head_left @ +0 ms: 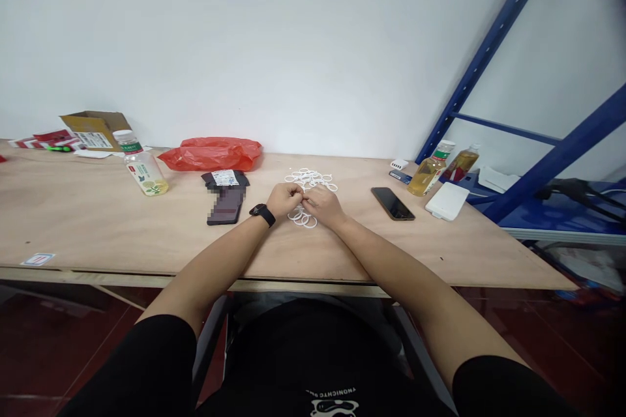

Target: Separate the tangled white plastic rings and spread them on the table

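My left hand (pixel 286 199), with a black watch (pixel 263 213) at its wrist, is closed in a pinch over the middle of the table. Against it, fingertips touching, my right hand (pixel 323 204) is closed as well. A bit of a white ring seems to show between the fingertips, mostly covered by the fingers. Several thin white rings (pixel 308 221) lie on the wood just below the hands, overlapping one another. Beyond the fingers is a larger loose heap of white rings (pixel 309 176), partly hidden by the hands.
Left of the hands are a dark pouch (pixel 227 204), a red plastic bag (pixel 212 154), a drink bottle (pixel 141 166) and a cardboard box (pixel 98 130). To the right lie a phone (pixel 392 203), a white case (pixel 447 201) and another bottle (pixel 430 169), near a blue metal frame (pixel 482 55).
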